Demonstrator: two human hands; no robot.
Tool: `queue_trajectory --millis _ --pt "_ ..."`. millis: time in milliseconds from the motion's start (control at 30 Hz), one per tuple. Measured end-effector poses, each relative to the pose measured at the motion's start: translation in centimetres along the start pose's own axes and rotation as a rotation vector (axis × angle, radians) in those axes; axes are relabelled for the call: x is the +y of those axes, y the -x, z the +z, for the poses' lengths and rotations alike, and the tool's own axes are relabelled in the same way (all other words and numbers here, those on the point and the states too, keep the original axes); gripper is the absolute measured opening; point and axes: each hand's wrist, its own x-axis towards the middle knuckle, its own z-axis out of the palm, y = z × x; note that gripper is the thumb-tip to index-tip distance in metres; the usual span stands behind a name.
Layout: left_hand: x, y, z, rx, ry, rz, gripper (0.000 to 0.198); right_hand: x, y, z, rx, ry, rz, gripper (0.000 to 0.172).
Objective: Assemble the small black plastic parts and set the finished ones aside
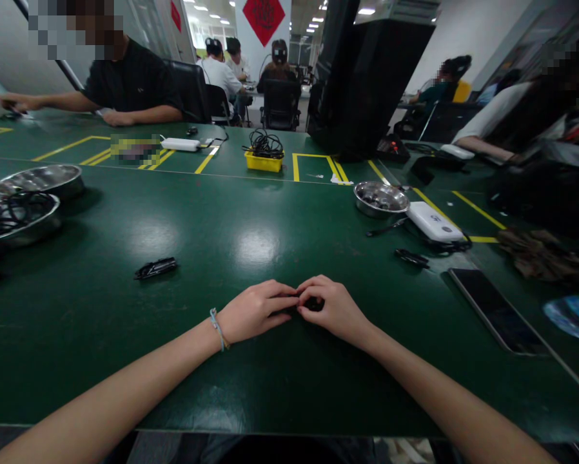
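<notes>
Both hands meet low over the green table (212, 380), and there's the small black piece (313, 303), right at the join, mostly hidden by fingers. Right hand (336, 310) at three o'clock: thumb and forefinger curl into a ring, tips together, apparently clamped on that piece. Left hand (256, 310) at nine, fingers stretched flat towards it; whether they grip or merely steady it, I cannot tell. Working this close to the tabletop probably gives a small part support.

Out between nine and ten, a black cable bundle (157, 268), folded compactly, likely against tangling; a second bundle (412, 258) sits between two and three. Smartphone (497, 312) at three, seemingly parked clear of the elbows. Further off towards one, a steel bowl (380, 200) corrals loose small items, presumably so none roll away.
</notes>
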Motion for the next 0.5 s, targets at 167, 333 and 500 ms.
queue_trajectory --millis 167,333,500 --pt "-0.04 0.1 0.01 -0.009 -0.015 0.013 0.028 0.04 0.16 0.07 0.007 -0.036 0.021 0.005" --pt "-0.15 0.22 0.16 -0.006 -0.033 0.03 0.028 -0.3 0.23 0.12 0.024 -0.049 0.048 0.005" --pt "-0.23 0.32 0.27 0.009 -0.046 0.037 0.029 -0.66 0.22 0.16 0.035 -0.06 0.078 0.007"
